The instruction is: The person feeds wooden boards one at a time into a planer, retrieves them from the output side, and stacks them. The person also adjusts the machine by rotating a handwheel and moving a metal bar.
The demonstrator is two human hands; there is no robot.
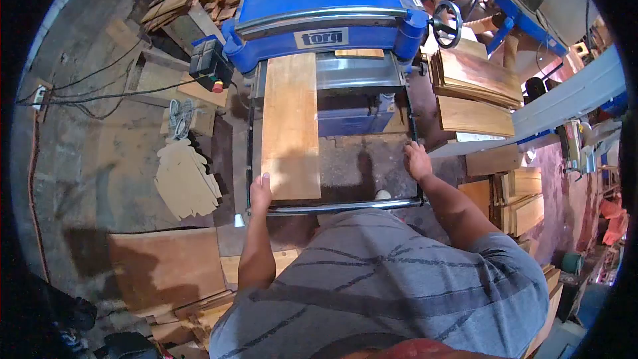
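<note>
A long wooden board (291,129) lies lengthwise with its far end under the blue thickness planer (319,6) marked "torq". At the board's near left corner is my left hand (261,193), its thumb along the edge and its other fingers hidden below. My right hand (417,161) is closed at the dark side rail (411,116) of the planer's outfeed frame, apart from the board. A metal roller bar (345,207) crosses the frame in front of my body. Another piece of wood (359,53) shows in the planer's opening, right of the board.
Stacked boards (475,76) stand to the right, with more wood (522,199) nearer me. A black switch box (209,65) with cables is on the left. A handwheel (446,24) sticks out from the planer. A brown sheet (166,269) lies on the floor at lower left.
</note>
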